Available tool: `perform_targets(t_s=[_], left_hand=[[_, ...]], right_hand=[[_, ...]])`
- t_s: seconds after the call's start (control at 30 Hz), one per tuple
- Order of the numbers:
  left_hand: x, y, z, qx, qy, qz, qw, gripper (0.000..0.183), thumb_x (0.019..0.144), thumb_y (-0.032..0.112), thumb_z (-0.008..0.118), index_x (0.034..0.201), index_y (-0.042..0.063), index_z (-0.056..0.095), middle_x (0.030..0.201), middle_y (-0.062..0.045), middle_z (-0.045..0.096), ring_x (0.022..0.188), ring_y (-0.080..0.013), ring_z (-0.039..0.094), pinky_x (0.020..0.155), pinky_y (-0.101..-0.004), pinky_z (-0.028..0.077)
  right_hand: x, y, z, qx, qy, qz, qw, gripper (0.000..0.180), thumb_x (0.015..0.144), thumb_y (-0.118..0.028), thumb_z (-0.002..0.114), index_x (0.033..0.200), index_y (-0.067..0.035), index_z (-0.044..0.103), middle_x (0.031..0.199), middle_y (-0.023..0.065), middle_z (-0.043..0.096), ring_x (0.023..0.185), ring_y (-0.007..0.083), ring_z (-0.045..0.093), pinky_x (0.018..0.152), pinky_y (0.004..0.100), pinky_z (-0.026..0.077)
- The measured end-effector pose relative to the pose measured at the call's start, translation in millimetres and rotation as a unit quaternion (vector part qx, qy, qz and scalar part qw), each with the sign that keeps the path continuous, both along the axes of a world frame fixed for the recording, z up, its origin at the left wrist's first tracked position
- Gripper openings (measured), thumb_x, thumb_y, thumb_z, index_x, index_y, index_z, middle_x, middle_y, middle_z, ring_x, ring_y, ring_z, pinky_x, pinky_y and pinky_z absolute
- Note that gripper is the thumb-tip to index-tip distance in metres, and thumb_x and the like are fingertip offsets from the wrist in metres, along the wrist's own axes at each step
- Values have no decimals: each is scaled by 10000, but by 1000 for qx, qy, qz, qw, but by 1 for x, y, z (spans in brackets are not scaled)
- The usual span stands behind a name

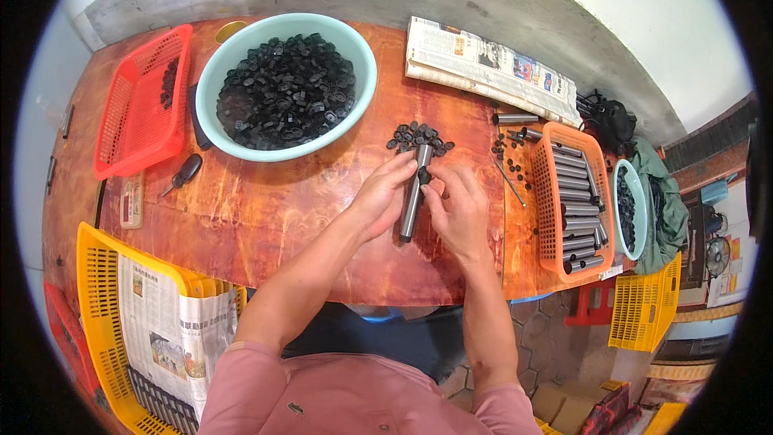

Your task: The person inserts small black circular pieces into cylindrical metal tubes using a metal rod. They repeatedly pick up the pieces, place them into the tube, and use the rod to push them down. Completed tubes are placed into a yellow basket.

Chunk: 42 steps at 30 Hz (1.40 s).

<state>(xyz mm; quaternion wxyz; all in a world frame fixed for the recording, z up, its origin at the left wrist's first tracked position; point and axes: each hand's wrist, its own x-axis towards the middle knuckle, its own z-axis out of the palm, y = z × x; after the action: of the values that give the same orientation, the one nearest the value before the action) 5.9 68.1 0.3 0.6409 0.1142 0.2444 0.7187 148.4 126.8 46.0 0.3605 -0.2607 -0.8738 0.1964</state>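
Observation:
My left hand (pixel 384 196) holds a dark metallic tube (pixel 413 208) from its left side, thumb along it. The tube stands tilted over the wooden table, its lower end towards me. At the tube's right side, the fingertips of my right hand (pixel 456 205) pinch a small black part (pixel 424 176) against it. A loose pile of small black plastic parts (pixel 416 133) lies just beyond the tube. Whether the upper and lower tube sections are one piece, I cannot tell.
A pale green basin (pixel 208 127) of black parts and a red basket (pixel 142 145) stand at left. At right, an orange basket (pixel 546 235) holds similar tubes; a thin metal rod (pixel 511 183) lies nearby. Folded newspapers (pixel 495 66) lie behind. A yellow crate (pixel 99 290) is at lower left.

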Motion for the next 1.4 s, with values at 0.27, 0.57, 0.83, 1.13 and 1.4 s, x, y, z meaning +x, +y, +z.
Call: perform_targets(t_s=[0.27,0.57,0.83,1.13,1.4], left_hand=[[7,-4,-3,-21,17,-13,1000,341,1092,142,506,1412,25,525,1193,-84,631,1074,-177,639,936,-342,543],[8,-10,20,-46,99,-40,993,317,1070,157,566,1354,16,556,1106,-83,688,945,-172,688,848,-312,575],[18,-12,10,-68,189,-85,976,270,1066,237,543,1218,21,597,868,-59,653,651,-145,612,568,-292,514],[23,-13,15,-56,203,-55,976,329,1039,233,605,1264,-4,564,862,-66,637,658,-146,621,579,-275,530],[21,-16,11,-53,191,-47,979,329,1036,246,621,1252,6,558,872,-58,623,625,-144,618,543,-290,545]], right_hand=[[6,-2,-9,160,-20,-19,987,247,830,-66,759,1075,-71,737,962,104,680,819,295,680,720,406,546],[8,-7,-22,3,60,-6,998,291,844,-83,740,1132,-50,703,1055,118,646,933,298,660,795,408,537],[27,5,-14,-188,153,-29,970,265,883,-64,737,1139,-4,702,1105,126,627,913,204,662,758,315,546],[38,29,-55,-109,128,-132,977,186,934,-117,685,1060,21,692,1042,177,626,917,349,674,790,407,549],[38,25,-59,-97,128,-118,980,154,917,-103,703,1031,-4,675,1014,166,623,951,366,644,822,430,523]])
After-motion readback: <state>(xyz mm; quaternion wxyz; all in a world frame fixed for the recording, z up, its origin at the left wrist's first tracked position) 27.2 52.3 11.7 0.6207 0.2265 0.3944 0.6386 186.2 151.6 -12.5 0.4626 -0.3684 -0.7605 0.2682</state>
